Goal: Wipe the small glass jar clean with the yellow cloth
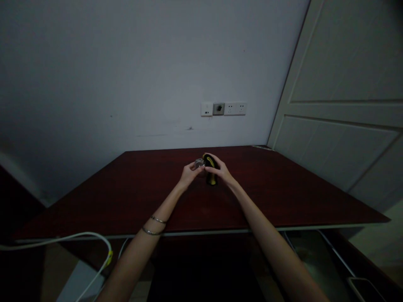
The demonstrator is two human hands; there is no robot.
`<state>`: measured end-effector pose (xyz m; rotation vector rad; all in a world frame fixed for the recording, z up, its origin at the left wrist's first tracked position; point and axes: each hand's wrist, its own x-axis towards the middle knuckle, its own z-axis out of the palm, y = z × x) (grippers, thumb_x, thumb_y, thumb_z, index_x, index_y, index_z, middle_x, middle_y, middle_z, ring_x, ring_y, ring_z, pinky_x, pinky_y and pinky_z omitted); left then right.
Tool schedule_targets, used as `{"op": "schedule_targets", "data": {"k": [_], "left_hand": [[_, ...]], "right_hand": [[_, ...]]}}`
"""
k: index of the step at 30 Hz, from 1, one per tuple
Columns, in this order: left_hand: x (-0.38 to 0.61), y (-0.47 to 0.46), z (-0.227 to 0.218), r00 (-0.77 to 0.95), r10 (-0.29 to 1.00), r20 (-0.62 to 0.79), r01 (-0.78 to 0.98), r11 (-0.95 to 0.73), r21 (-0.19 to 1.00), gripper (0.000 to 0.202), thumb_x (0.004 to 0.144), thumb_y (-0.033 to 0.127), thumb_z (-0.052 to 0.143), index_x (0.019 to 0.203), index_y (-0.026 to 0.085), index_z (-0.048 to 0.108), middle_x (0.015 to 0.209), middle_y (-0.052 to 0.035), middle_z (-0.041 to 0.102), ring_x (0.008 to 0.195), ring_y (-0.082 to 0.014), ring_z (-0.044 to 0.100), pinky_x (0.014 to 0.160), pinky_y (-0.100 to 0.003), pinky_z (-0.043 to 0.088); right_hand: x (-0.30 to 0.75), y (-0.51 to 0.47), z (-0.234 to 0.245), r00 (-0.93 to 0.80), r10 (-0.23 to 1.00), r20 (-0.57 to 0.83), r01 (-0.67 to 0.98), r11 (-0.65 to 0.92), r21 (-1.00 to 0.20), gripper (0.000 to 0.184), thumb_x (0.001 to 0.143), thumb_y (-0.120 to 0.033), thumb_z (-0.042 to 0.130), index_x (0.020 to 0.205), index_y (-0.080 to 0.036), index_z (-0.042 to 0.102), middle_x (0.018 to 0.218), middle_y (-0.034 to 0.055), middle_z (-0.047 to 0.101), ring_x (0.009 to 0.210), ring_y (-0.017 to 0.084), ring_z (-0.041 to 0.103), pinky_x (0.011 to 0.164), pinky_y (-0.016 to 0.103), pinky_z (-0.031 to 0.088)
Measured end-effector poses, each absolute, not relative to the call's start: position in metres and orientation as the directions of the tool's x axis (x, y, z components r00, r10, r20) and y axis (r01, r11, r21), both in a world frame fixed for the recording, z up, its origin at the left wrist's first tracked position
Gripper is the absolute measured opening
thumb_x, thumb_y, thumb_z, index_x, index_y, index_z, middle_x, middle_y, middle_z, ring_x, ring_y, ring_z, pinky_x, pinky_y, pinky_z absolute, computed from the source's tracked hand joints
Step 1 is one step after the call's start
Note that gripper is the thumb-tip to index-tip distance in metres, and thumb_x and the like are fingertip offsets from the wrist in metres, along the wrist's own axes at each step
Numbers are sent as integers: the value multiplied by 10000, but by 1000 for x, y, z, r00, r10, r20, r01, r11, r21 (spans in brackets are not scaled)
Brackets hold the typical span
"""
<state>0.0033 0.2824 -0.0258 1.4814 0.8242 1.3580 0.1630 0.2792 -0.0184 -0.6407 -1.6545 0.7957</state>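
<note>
Over the middle of the dark red tabletop (151, 184) my two hands meet. My left hand (189, 173) is closed on a small, clear, shiny round object (199, 163); its exact kind is too dim to make out. Wrapped by the fingers of my right hand (222, 169) is a black and yellow object (210, 178), taller than wide, with a curved yellow band near its top. The two objects are side by side and seem to touch. Two metal bracelets (153, 226) circle my left forearm.
A pale wall behind the table carries a row of sockets (229, 109). At right stands a white panelled door (340, 105). A white cable (78, 235) loops over the front left edge. Below, at the lower right, lies a phone-like object (365, 289).
</note>
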Motion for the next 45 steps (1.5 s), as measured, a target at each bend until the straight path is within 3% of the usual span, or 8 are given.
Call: {"op": "schedule_targets", "data": {"k": [4, 11, 16, 21, 25, 30, 39, 45], "left_hand": [[3, 284, -27, 104, 957, 270, -97, -260, 961, 435, 631, 449, 694, 910, 115, 667, 833, -86, 688, 728, -193, 630, 639, -294, 514], [-2, 292, -34, 209, 964, 162, -62, -152, 986, 514, 633, 530, 658, 907, 96, 633, 744, -54, 644, 538, -109, 563, 500, -255, 509], [-6, 297, -37, 297, 936, 186, -3, -194, 981, 576, 679, 561, 599, 1065, 134, 570, 904, -87, 635, 694, -151, 600, 508, -236, 512], [-4, 296, -38, 387, 887, 251, 59, -295, 954, 664, 675, 461, 657, 1233, 182, 427, 1157, -118, 556, 950, -208, 569, 588, -212, 498], [-2, 293, -35, 313, 911, 267, 53, -298, 953, 737, 646, 400, 699, 1256, 133, 383, 1198, -149, 526, 956, -200, 565, 687, -249, 494], [-4, 293, -33, 284, 908, 309, 55, -337, 940, 563, 655, 430, 678, 1094, 106, 540, 1069, -125, 607, 869, -183, 592, 707, -268, 490], [-1, 296, -34, 146, 930, 337, 27, -344, 939, 534, 526, 294, 780, 984, 87, 601, 948, -101, 662, 827, -186, 612, 777, -320, 492], [3, 296, -37, 173, 917, 360, -37, -359, 933, 704, 467, 185, 803, 1108, 82, 532, 1102, -138, 618, 972, -209, 593, 899, -366, 455]], "right_hand": [[157, 282, -28, -242, 747, 620, 94, 654, -751, 840, 562, -352, 760, 1300, -215, 383, 1312, 97, 464, 1192, 222, 457, 1013, 351, 356], [152, 287, -37, -158, 766, 623, 126, 642, -756, 799, 539, -344, 770, 1253, -219, 435, 1253, 81, 506, 1174, 223, 467, 1022, 366, 341], [150, 289, -35, -91, 821, 564, 61, 570, -819, 791, 518, -332, 770, 1233, -197, 460, 1200, 83, 558, 1093, 221, 534, 977, 360, 391], [148, 292, -33, 63, 923, 380, -28, 382, -924, 664, 516, -348, 752, 1119, -155, 551, 1027, 74, 651, 932, 216, 608, 856, 351, 470], [145, 289, -33, 52, 945, 323, -133, 327, -936, 533, 531, -372, 738, 994, -146, 600, 890, 48, 672, 765, 181, 628, 698, 287, 503], [141, 289, -38, 15, 948, 318, -134, 317, -939, 518, 538, -378, 736, 983, -152, 598, 853, 38, 670, 713, 160, 617, 638, 257, 493], [138, 294, -44, -6, 930, 367, -135, 363, -922, 483, 625, -428, 675, 1028, -176, 591, 974, 50, 661, 853, 175, 619, 770, 294, 493], [141, 301, -44, 137, 873, 468, -90, 481, -872, 413, 741, -470, 560, 1025, -176, 622, 1087, 77, 641, 1017, 206, 586, 944, 368, 420]]}}
